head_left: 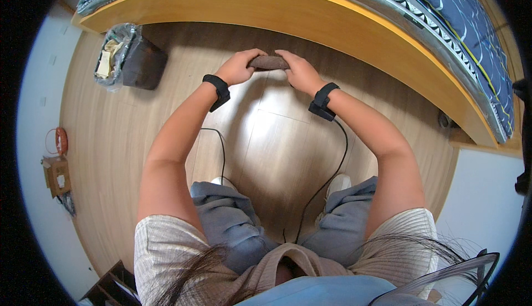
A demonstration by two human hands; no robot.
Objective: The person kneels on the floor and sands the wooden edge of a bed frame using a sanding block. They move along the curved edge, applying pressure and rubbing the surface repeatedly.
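My two arms stretch forward over the wood-look floor, and between my hands is a dark brown oblong thing (269,63) with a matt, fuzzy-looking surface; its exact kind I cannot make out. My left hand (240,66) is closed round its left end, thumb on the near side. Round the right end, my right hand (300,72) is closed too, with its fingers partly out of sight behind the thing. The thing lies crosswise, roughly level. On each wrist sits a black strap with a small box, and a black cable hangs near each.
A wooden bed frame (310,12) with patterned bedding (443,6) curves across the far side. At the far left stands a dark waste bin (145,65) lined with clear plastic. A cardboard box (57,176) and an orange ring-shaped roll (61,141) lie by the left wall.
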